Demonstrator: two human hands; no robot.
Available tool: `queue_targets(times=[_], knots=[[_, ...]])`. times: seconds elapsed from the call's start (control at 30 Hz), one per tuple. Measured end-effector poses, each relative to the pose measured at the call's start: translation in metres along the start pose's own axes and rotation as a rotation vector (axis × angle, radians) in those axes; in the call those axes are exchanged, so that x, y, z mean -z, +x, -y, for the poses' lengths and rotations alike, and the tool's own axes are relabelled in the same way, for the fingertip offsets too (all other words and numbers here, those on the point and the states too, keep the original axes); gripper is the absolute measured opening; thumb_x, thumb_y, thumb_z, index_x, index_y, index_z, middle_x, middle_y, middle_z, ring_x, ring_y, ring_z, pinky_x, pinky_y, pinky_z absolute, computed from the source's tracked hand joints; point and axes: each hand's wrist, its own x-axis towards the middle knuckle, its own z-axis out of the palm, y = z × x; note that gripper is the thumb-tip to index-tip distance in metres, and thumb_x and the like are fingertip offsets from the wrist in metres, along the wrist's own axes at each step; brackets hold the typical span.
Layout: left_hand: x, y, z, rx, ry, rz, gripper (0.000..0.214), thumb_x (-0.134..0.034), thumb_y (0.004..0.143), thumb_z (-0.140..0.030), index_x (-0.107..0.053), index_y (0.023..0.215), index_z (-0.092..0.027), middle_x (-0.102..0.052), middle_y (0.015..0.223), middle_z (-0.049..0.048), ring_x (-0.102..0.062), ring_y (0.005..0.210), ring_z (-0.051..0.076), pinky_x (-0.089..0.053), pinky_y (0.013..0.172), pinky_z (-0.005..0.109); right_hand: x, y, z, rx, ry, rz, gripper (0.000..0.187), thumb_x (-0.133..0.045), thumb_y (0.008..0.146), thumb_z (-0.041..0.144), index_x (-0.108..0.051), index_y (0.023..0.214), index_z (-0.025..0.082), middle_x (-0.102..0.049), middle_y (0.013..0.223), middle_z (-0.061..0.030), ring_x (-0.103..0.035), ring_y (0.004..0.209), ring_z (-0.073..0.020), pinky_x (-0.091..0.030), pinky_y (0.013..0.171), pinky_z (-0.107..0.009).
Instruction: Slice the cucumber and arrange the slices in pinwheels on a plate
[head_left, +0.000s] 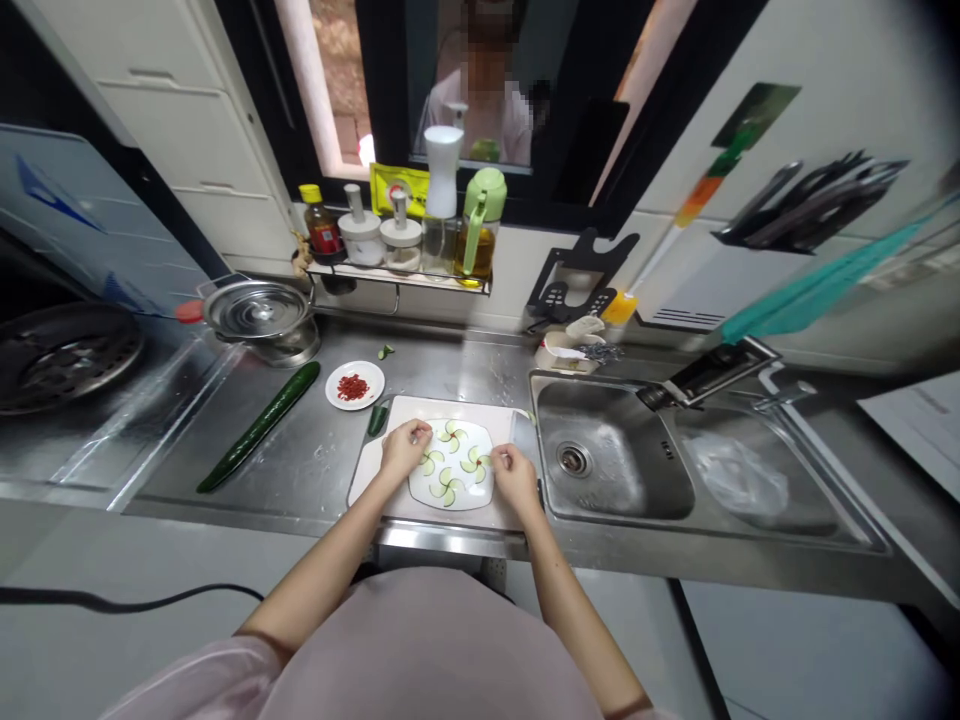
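Note:
A white squarish plate (469,492) lies on a pale cutting board (369,487), with several pinwheels of thin green-edged cucumber slices (448,487), red bits at their centres. My left hand (405,447) has its fingers pinched together at the plate's upper left edge. At the right edge, my right hand (516,470) is closed, thumb and forefinger meeting on the rim. On the board's upper left corner lies a dark green cucumber piece (377,420). A small white dish (371,392) of chopped red pieces (351,387) stands behind it. A knife blade (524,431) lies partly hidden beside my right hand.
A long cucumber (262,424) lies on the steel counter to the left, near a metal pot (259,315). The sink (615,460) is at right, under a dark faucet (697,375). Behind stands a rack (405,277) with jars and an oil bottle (480,228).

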Motion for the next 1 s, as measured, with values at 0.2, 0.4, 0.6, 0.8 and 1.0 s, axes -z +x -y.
queue_targets(times=[0.2, 0.4, 0.6, 0.8, 1.0], knots=[[0.016, 0.023, 0.016, 0.043, -0.027, -0.124, 0.020, -0.057, 0.079, -0.032, -0.070, 0.090, -0.022, -0.068, 0.079, 0.0000, -0.059, 0.070, 0.014, -0.039, 0.067, 0.023, 0.003, 0.000, 0.004, 0.017, 0.070, -0.013, 0.034, -0.046, 0.077, 0.046, -0.066, 0.077, 0.018, -0.046, 0.050, 0.0035, -0.044, 0.051, -0.0147, -0.031, 0.053, -0.024], [0.049, 0.055, 0.042, 0.192, -0.009, -0.276, 0.023, -0.055, 0.080, -0.035, -0.069, 0.094, -0.024, -0.069, 0.080, -0.0006, -0.061, 0.076, 0.016, -0.042, 0.073, 0.026, 0.005, -0.003, 0.003, 0.013, 0.097, -0.009, 0.036, -0.048, 0.075, 0.050, -0.065, 0.076, 0.018, -0.041, 0.049, 0.0048, -0.042, 0.050, -0.0142, -0.030, 0.051, -0.024], [0.092, 0.083, 0.070, 0.431, 0.135, -0.439, 0.024, -0.053, 0.083, -0.038, -0.070, 0.096, -0.027, -0.071, 0.097, 0.0058, -0.061, 0.094, 0.025, -0.042, 0.083, 0.038, 0.009, -0.006, 0.007, -0.003, 0.099, 0.004, 0.037, -0.047, 0.074, 0.051, -0.065, 0.075, 0.018, -0.040, 0.048, 0.0050, -0.040, 0.049, -0.0139, -0.030, 0.051, -0.024], [0.113, 0.101, 0.096, 0.543, 0.419, -0.417, 0.027, -0.052, 0.082, -0.033, -0.073, 0.095, -0.024, -0.064, 0.112, 0.0160, -0.052, 0.110, 0.035, -0.040, 0.086, 0.048, 0.012, -0.006, 0.010, -0.009, 0.116, 0.007, 0.038, -0.046, 0.073, 0.052, -0.064, 0.072, 0.019, -0.039, 0.047, 0.0050, -0.040, 0.049, -0.0140, -0.030, 0.051, -0.025], [0.111, 0.113, 0.103, 0.464, 0.566, -0.340, 0.034, -0.046, 0.085, -0.032, -0.072, 0.100, -0.017, -0.061, 0.112, 0.0200, -0.051, 0.108, 0.036, -0.039, 0.086, 0.047, 0.010, -0.007, 0.008, -0.023, 0.093, 0.014, 0.038, -0.047, 0.075, 0.052, -0.065, 0.073, 0.019, -0.041, 0.048, 0.0042, -0.041, 0.050, -0.0143, -0.031, 0.051, -0.025]])
